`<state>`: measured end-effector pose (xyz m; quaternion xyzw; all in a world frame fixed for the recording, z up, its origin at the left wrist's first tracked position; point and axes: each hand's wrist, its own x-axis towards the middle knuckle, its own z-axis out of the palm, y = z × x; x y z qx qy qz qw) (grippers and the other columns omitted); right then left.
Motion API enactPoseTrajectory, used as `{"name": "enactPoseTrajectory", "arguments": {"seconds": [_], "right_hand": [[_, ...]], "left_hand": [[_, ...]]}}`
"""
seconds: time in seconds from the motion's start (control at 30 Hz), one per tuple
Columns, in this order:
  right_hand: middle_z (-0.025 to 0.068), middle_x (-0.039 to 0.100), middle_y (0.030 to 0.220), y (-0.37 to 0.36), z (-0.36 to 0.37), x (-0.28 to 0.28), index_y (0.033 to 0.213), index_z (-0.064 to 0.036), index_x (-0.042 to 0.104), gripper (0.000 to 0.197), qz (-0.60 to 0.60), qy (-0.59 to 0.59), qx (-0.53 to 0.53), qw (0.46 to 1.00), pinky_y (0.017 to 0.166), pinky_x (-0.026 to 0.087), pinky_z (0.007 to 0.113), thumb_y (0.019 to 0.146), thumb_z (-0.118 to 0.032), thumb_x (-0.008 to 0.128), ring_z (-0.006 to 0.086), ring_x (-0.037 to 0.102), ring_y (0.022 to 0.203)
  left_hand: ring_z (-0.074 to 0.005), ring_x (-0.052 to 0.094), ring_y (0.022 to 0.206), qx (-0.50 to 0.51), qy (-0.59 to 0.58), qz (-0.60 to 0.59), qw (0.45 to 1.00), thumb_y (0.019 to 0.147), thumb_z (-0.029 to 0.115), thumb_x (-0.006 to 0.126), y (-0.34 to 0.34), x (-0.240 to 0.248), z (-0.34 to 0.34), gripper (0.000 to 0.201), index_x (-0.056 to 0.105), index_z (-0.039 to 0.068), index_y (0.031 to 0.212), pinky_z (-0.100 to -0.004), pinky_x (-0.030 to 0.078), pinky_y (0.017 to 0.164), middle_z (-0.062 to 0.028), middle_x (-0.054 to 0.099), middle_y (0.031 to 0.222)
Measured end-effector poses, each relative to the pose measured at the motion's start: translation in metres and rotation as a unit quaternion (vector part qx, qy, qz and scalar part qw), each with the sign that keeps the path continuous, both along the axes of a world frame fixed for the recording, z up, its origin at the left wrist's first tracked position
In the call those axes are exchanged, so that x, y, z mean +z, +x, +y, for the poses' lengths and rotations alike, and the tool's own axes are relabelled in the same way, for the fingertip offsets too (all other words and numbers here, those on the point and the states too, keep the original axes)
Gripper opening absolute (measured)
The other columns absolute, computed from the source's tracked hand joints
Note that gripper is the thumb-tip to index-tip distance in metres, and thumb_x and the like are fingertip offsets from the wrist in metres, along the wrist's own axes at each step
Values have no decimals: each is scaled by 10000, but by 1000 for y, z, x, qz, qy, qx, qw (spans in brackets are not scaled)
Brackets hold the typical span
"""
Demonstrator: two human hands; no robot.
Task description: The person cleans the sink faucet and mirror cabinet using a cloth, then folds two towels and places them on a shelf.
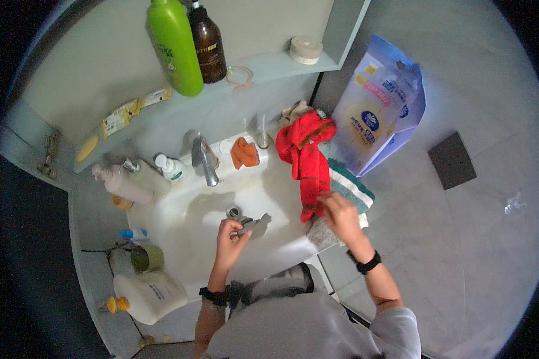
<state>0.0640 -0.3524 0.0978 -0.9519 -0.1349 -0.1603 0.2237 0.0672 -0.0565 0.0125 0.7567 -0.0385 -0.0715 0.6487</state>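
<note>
Over the white washbasin point(281, 239), my left hand point(229, 240) is closed with thumb and fingers curled toward each other. A small dark grey shape shows at its fingertips, beside the hand's shadow; what it is I cannot make out. To the right, my right hand point(341, 215) pinches the edge of a red cloth point(311, 173) draped over the basin's right rim. Under and beside that wrist lie a green and white striped cloth point(348, 185) and a greyish cloth point(322, 233). The drain point(233, 212) sits just beyond my left fingers, below the chrome faucet point(205, 158).
An orange cloth point(244, 153) rests behind the basin. Pump bottles point(171, 167), a green cup point(147, 258) and a white jug point(151, 296) line the left side. A shelf point(257, 84) holds tall green point(173, 48) and brown bottles point(208, 48). A purple bag point(380, 105) stands right.
</note>
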Motion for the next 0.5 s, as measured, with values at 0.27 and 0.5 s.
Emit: {"name": "enactPoseTrajectory", "arguments": {"seconds": [0.27, 0.5], "right_hand": [[217, 231, 1387, 24, 79, -45, 1046, -140, 572, 373, 12, -124, -89, 988, 961, 262, 531, 676, -157, 619, 358, 297, 1233], [130, 457, 1158, 55, 40, -103, 1029, -93, 569, 340, -2, -171, -144, 975, 793, 357, 411, 691, -111, 599, 301, 448, 976]], "left_hand": [[-132, 526, 826, 3, -21, 16, 1000, 739, 96, 685, 0, 5, -8, 265, 462, 64, 879, -275, 430, 683, -32, 464, 977], [-116, 497, 822, 37, -29, -6, 999, 736, 70, 683, -10, -12, 7, 275, 452, 65, 885, -264, 429, 675, -34, 457, 958]]}}
